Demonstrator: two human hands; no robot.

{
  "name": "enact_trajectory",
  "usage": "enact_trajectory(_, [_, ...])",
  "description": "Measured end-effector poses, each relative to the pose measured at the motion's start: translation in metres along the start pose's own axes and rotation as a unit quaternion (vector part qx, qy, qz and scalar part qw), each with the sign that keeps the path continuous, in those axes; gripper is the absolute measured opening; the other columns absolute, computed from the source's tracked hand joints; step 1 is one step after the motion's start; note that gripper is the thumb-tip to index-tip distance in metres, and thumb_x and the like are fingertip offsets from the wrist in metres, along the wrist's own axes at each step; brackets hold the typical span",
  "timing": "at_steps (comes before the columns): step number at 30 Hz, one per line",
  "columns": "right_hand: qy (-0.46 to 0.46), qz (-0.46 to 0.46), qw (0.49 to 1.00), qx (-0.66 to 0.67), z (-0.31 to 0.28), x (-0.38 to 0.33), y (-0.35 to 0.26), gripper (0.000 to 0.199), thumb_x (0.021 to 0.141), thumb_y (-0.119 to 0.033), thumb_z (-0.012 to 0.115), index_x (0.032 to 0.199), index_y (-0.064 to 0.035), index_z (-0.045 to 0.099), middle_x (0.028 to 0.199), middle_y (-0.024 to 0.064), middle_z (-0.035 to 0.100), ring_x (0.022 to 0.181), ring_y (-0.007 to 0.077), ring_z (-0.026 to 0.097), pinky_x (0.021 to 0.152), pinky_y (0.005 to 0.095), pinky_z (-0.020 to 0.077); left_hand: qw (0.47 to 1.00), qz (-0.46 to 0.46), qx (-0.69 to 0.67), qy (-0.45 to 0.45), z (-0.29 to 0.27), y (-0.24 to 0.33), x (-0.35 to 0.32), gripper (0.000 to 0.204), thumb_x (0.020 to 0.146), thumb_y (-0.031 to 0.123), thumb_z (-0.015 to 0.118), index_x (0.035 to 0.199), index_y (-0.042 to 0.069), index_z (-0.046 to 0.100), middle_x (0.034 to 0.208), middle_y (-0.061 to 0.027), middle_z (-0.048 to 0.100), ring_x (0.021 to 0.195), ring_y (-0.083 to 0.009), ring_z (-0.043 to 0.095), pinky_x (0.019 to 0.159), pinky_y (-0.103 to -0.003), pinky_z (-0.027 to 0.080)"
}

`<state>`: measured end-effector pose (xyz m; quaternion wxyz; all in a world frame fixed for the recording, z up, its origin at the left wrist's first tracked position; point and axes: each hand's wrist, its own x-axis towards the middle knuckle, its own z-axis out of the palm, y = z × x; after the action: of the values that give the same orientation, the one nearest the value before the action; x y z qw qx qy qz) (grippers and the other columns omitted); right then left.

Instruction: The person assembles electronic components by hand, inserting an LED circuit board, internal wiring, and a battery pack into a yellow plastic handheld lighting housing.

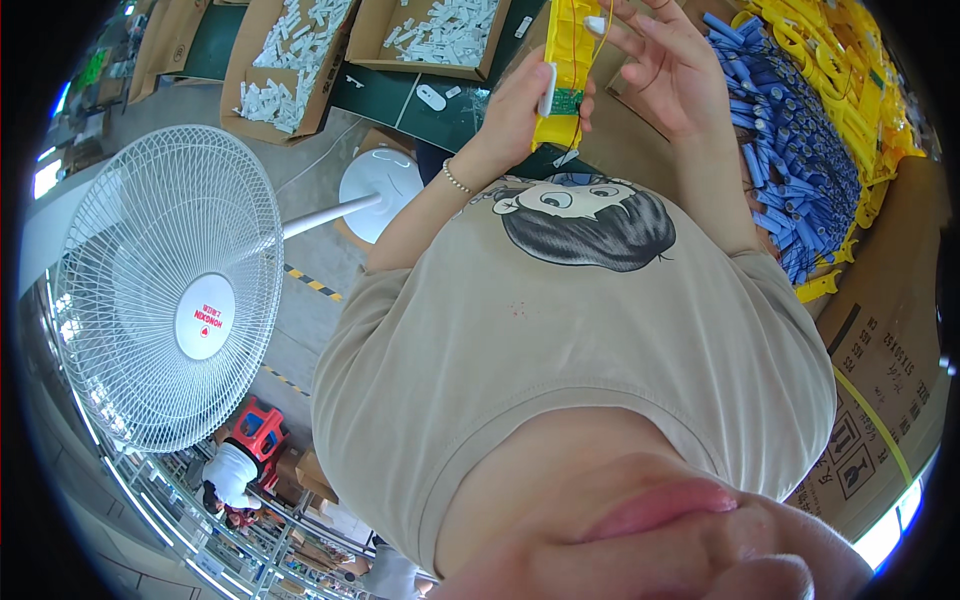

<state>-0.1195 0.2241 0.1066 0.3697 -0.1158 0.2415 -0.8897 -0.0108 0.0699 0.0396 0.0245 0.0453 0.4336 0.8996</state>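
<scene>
At the top of the head view, my left hand (515, 110) is closed around a yellow plastic housing (572, 62), thumb on its near side and fingertips round the other. A green circuit board (567, 103) sits in the lower part of the housing, and thin wires run along it. My right hand (682, 75) is raised just right of the housing, its thumb and fingers apart. One of its fingertips is by a small white piece (596, 24) and a wire at the housing's upper end. The frame's top edge cuts off part of this hand and the housing.
Cardboard boxes (345, 62) of small white plastic parts stand on the green table (430, 115). At right lie many blue wired cylinders (790, 170), yellow housings (850, 60) and a large carton (880, 350). A white fan (170, 290) stands left; a person (232, 470) is by a red stool (258, 432).
</scene>
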Motion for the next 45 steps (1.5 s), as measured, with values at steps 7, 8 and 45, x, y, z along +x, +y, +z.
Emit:
enact_trajectory(7, [-0.013,-0.123,0.935,-0.331,0.008,-0.009,0.001,0.030,0.092,0.002,0.055,0.119,-0.0072,0.045,0.123,0.0122,0.053,0.093,0.0259,0.069,0.057,0.0296,0.0621,0.978,0.035,0.203,0.034,0.004,-0.005,-0.003,0.043,0.104,0.033,0.028,0.136,0.004,0.035,0.109,-0.0148,0.058,0.084,-0.0238,0.063,0.078,-0.037,0.054])
enact_trajectory(8, [-0.011,-0.043,0.961,-0.274,0.019,-0.012,-0.005,0.029,0.092,0.002,0.056,0.118,-0.0067,0.046,0.121,0.0116,0.054,0.092,0.0247,0.069,0.057,0.0285,0.0617,0.978,0.035,0.203,0.035,0.004,-0.004,-0.004,0.043,0.104,0.033,0.028,0.136,0.004,0.035,0.109,-0.0148,0.058,0.084,-0.0238,0.063,0.078,-0.037,0.054])
enact_trajectory(45, [0.074,-0.216,0.724,-0.651,0.010,-0.001,0.008,0.008,0.081,-0.003,0.072,0.088,0.0010,0.071,0.084,0.0089,0.069,0.070,0.0136,0.062,0.060,0.0253,0.0485,0.987,0.039,0.129,0.088,0.002,0.003,0.005,0.031,0.102,0.022,0.042,0.128,0.005,0.039,0.100,-0.0107,0.059,0.080,-0.0180,0.062,0.074,-0.033,0.053])
